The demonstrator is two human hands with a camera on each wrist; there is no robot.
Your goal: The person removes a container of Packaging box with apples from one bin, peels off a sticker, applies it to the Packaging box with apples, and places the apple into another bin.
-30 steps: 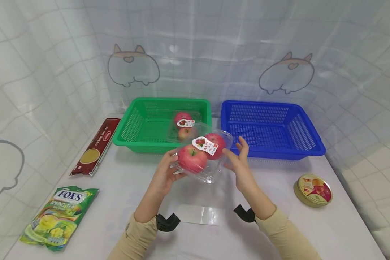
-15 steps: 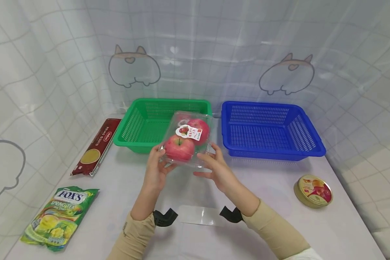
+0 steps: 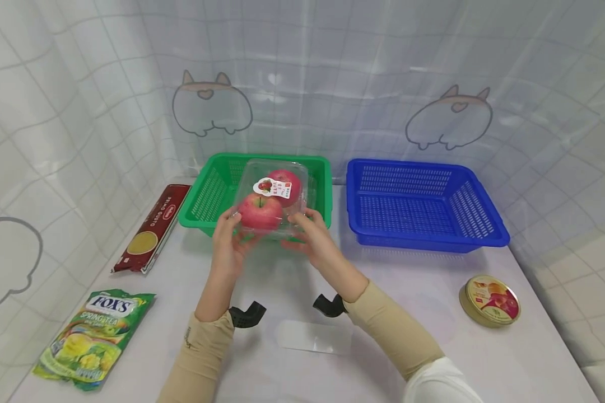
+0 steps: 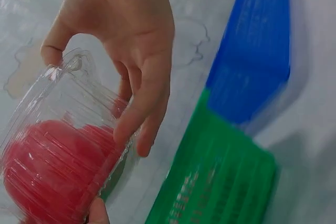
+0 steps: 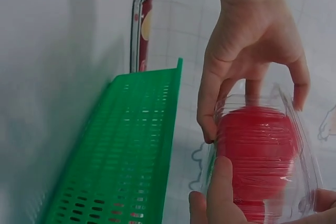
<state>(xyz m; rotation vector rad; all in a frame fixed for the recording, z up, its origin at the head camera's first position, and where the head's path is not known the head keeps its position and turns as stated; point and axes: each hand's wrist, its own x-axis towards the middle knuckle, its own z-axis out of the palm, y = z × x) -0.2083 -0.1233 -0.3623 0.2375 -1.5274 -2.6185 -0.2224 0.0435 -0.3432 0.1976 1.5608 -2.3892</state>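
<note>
A clear plastic box (image 3: 249,173) holds two red apples (image 3: 260,211) under a white label (image 3: 273,188). Held tilted, it overlaps the green basket (image 3: 201,193) in the head view. My left hand (image 3: 227,249) grips its near left corner, thumb on top and fingers beneath. At the near right corner my right hand (image 3: 317,238) pinches the edge the same way. The left wrist view catches the right hand (image 4: 134,45) on the box; in the right wrist view the left hand (image 5: 252,51) is on its other end. The box hides much of the basket's inside.
A blue basket (image 3: 400,215) stands right of the green one. At left lie a dark red packet (image 3: 153,229) and a green candy bag (image 3: 93,338); a round gold tin (image 3: 489,301) sits at right. A clear strip (image 3: 312,337) lies near the front.
Both hands have carried the apple box left and away from me, from in front of the baskets to over the green basket. My right hand has come onto its edge.
</note>
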